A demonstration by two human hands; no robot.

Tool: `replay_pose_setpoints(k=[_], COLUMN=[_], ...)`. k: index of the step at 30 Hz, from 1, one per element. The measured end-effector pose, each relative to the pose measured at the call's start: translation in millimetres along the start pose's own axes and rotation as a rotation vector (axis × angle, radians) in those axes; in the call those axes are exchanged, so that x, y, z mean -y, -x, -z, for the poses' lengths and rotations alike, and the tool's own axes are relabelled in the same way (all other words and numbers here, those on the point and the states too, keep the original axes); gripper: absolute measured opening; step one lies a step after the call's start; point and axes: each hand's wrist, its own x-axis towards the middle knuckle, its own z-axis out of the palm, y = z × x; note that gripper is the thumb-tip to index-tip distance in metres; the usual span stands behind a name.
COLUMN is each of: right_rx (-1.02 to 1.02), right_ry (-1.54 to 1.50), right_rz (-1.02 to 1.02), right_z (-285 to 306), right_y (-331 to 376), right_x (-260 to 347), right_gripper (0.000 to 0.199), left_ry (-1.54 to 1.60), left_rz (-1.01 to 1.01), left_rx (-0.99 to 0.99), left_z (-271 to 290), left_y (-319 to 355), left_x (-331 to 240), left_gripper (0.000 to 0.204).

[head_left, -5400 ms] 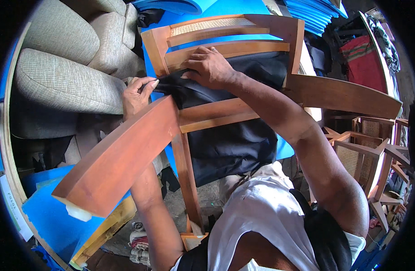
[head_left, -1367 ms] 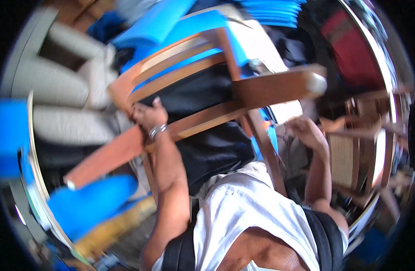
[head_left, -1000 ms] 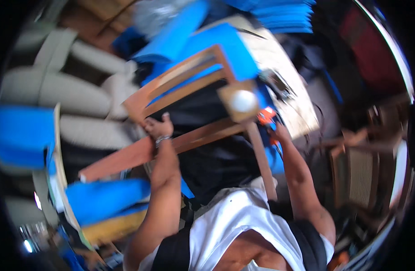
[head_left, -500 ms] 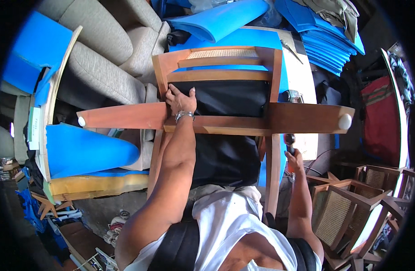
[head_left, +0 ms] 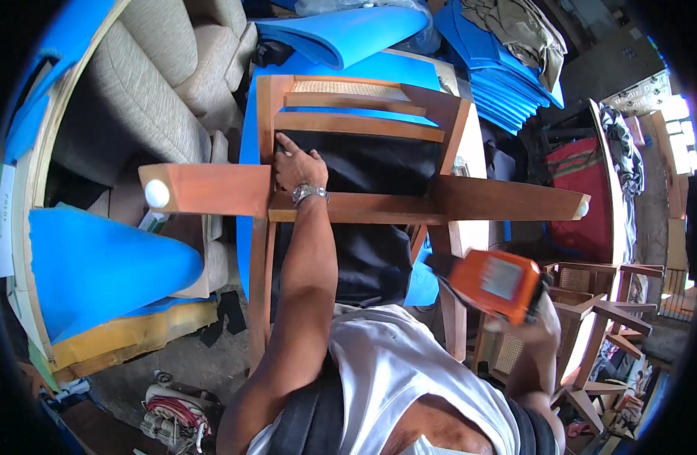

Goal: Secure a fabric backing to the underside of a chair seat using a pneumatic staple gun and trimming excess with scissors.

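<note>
An upturned wooden chair (head_left: 363,206) lies in front of me, legs toward the camera, with black fabric (head_left: 363,163) stretched over its seat underside. My left hand (head_left: 297,165), a watch on its wrist, presses flat on the black fabric near the frame's left corner. My right hand (head_left: 532,324) is low at the right and holds an orange power tool (head_left: 494,284), lifted clear of the chair. The chair's cane back (head_left: 348,88) rests on a blue foam sheet (head_left: 341,68).
Beige upholstered cushions (head_left: 136,114) are stacked at the upper left. Blue foam slabs (head_left: 98,265) lie at the left, more foam sheets (head_left: 507,83) at the top right. Wooden chair frames (head_left: 591,303) crowd the right side. A small machine (head_left: 174,413) sits on the floor.
My right hand left the chair, dropped to the right and came up holding the orange tool. My left hand stayed on the black fabric. My head swung about and steadied.
</note>
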Motion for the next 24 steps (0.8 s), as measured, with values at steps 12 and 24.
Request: replay_pose_setpoints(k=[12,24], right_rx=[-0.023,-0.006], right_ry=[0.444,0.419], right_rz=[0.270,0.359], right_z=[-174,-211], right_y=[-303,-362], right_x=[-2,-26], right_gripper=[0.044,0.057], left_ry=[-0.345,-3.036], left_rz=[-0.803,-0.657], left_rx=[-0.165,-1.077], left_z=[-9,-87], left_y=[-28,-78], left_x=[35,62], left_gripper=[0.052,0.039])
